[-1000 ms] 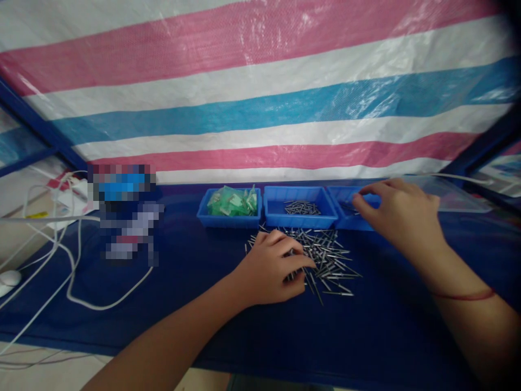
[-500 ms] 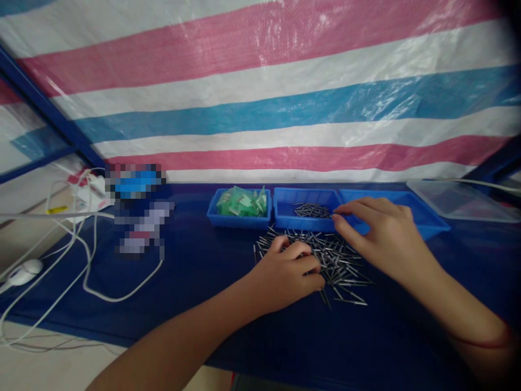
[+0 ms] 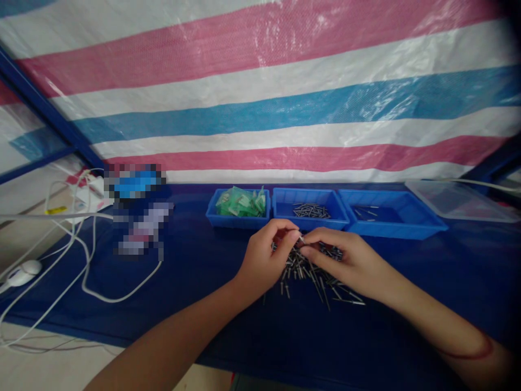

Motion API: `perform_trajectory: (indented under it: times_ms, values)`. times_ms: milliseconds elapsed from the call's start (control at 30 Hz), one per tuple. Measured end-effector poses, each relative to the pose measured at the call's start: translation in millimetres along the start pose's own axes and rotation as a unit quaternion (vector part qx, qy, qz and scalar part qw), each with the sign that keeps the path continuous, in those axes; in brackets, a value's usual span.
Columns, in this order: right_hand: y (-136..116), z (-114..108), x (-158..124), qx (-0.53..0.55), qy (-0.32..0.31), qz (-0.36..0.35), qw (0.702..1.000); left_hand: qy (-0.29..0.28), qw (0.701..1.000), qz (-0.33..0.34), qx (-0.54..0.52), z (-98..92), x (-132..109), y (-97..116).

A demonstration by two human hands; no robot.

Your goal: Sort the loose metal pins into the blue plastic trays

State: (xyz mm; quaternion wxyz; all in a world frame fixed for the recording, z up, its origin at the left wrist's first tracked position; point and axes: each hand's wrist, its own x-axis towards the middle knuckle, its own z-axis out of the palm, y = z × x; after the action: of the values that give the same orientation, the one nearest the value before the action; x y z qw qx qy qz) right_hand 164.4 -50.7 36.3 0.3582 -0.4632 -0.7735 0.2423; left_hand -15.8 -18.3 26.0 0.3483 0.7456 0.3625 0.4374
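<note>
A blue bin of green packets sits on the surface. Rightward, the left hand pinches a metal pin above a heap of pins; the right hand, fingers narrowed, adjoins it, grip unclear.

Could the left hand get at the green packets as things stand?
Probably yes: the leftmost blue bin is open-topped and nothing visible blocks the left hand from the green packets, though that hand seems to pinch a small metal piece.

No lettering — nor any number — is legible (anywhere).
</note>
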Motion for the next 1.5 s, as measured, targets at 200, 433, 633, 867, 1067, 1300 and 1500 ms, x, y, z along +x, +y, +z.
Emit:
perform_trajectory:
  times_ms: [200, 433, 633, 867, 1067, 1300, 1500]
  values:
    - [6.3, 1.4, 4.6, 0.114, 0.109, 0.094, 0.983, -0.02, 0.999, -0.019, 0.026, 2.7, -0.7, -3.5]
    - [0.7, 3.5, 3.7, 0.154, 0.116, 0.093, 0.977, -0.082, 0.996, 0.006, 0.045, 5.7, -2.9, -1.1]
    - [-0.1, 3.8, 3.4, 0.148, 0.127, 0.088, 0.977, -0.079, 0.997, 0.008, 0.021, 5.1, -1.6, -5.9]
    - [0.3, 4.6, 3.2, 0.137, 0.129, 0.082, 0.979, -0.069, 0.997, 0.016, 0.023, 5.2, -2.0, -7.7]
    - [-0.4, 1.2, 3.0, 0.126, 0.115, 0.084, 0.982, -0.024, 0.998, 0.057, 0.03, 2.8, 0.8, -2.9]
    - [4.9, -0.8, 3.1, 0.066, 0.066, 0.052, 0.994, -0.018, 0.997, 0.059, 0.037, 2.4, 0.1, -2.6]
    - [22.7, -44.6, 5.6, -0.186, 0.199, 0.022, 0.962, -0.066, 0.987, 0.066, 0.132, 5.2, -5.9, -4.8]
